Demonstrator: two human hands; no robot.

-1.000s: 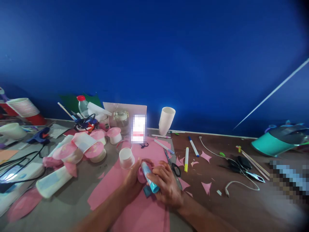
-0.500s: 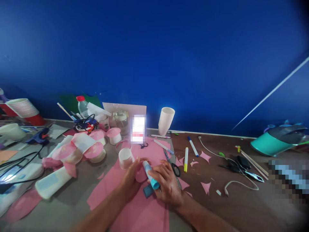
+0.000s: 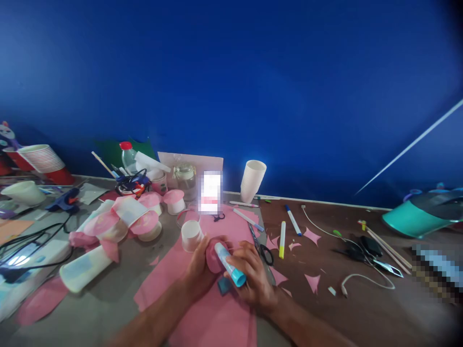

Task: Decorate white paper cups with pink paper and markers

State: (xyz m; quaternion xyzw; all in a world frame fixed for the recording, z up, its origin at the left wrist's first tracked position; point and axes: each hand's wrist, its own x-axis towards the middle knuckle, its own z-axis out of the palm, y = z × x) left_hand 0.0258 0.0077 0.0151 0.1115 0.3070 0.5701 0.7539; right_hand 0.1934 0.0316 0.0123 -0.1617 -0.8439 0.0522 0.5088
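A round pink paper disc [image 3: 214, 256] is held in my left hand [image 3: 198, 270], fingers closed along its edge. My right hand [image 3: 255, 282] grips a light-blue glue stick [image 3: 230, 265], its white end tilted over the disc. Below the glue stick a blue cap [image 3: 224, 285] lies on the large pink paper sheet [image 3: 217, 318]. Just beyond my left hand stands a small white paper cup [image 3: 191, 235]. To the right of my right hand are black-handled scissors [image 3: 266, 254].
Several pink-trimmed paper cups [image 3: 125, 217] are piled at left. A stack of white cups [image 3: 252, 180] stands by the blue wall. Markers [image 3: 282, 240], pink scraps [image 3: 313, 283] and a white cable [image 3: 356, 280] lie at right. A glass jar [image 3: 184, 177] stands behind.
The camera view has shifted slightly, so the scene sits a bit further right. The pink disc shows more fully, and the glue stick's tip is over it in both frames.
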